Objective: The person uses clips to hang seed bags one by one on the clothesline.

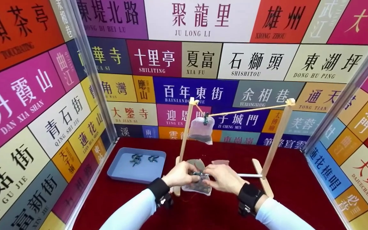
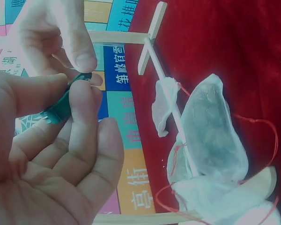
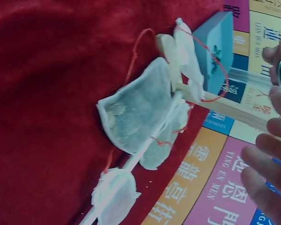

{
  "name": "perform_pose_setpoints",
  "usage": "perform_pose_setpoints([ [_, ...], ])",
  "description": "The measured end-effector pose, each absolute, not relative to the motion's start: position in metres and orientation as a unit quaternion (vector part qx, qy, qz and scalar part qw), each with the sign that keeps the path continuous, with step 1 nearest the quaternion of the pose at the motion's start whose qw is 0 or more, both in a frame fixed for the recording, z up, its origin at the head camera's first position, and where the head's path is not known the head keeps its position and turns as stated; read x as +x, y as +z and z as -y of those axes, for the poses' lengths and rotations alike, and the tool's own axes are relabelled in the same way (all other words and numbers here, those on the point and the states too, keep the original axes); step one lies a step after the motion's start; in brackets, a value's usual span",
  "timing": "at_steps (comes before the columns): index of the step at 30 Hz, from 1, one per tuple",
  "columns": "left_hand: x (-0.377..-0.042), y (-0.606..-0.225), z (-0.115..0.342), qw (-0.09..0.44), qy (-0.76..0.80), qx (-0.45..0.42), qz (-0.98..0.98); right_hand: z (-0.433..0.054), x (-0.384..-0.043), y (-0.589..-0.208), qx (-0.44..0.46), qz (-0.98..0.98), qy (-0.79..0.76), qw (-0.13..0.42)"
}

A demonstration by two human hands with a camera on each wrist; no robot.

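In the left wrist view, my left hand pinches a small green clip between thumb and fingers. My right hand meets it at the clip's far end, with thumb and fingertip on it. From the head, both hands, left and right, come together above a white mesh pouch on the table. Red strings run from the pouches. Several such pouches lie around the stand's white crossbar. Another pouch hangs by a green clip from a yellow cord.
The yellow cord spans two wooden posts, left and right. A blue tray with green clips stands left of the stand on a dark red cloth. Sign-covered walls enclose the table.
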State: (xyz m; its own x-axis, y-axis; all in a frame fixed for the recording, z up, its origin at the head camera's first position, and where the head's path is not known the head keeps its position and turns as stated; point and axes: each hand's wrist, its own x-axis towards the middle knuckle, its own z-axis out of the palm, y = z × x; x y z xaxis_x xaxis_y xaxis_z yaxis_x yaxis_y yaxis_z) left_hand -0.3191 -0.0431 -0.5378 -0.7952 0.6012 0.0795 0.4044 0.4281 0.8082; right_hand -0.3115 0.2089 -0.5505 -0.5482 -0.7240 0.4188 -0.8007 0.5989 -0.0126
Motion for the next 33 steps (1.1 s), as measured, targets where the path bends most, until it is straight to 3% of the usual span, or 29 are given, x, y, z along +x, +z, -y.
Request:
perform_pose_setpoints([
  [16,-0.315,-0.538,0.046,0.158,0.479,0.283,-0.816,-0.212,-0.308,-0.552,0.466,0.852,0.046,0.233],
  [27,-0.319,-0.544,0.053,0.115,0.482,0.245,-0.833,-0.219,-0.309,-0.556,0.487,0.830,0.019,0.270],
  [33,-0.327,-0.558,0.072,0.015,0.446,0.212,-0.869,-0.231,-0.305,-0.557,0.475,0.841,0.010,0.257],
])
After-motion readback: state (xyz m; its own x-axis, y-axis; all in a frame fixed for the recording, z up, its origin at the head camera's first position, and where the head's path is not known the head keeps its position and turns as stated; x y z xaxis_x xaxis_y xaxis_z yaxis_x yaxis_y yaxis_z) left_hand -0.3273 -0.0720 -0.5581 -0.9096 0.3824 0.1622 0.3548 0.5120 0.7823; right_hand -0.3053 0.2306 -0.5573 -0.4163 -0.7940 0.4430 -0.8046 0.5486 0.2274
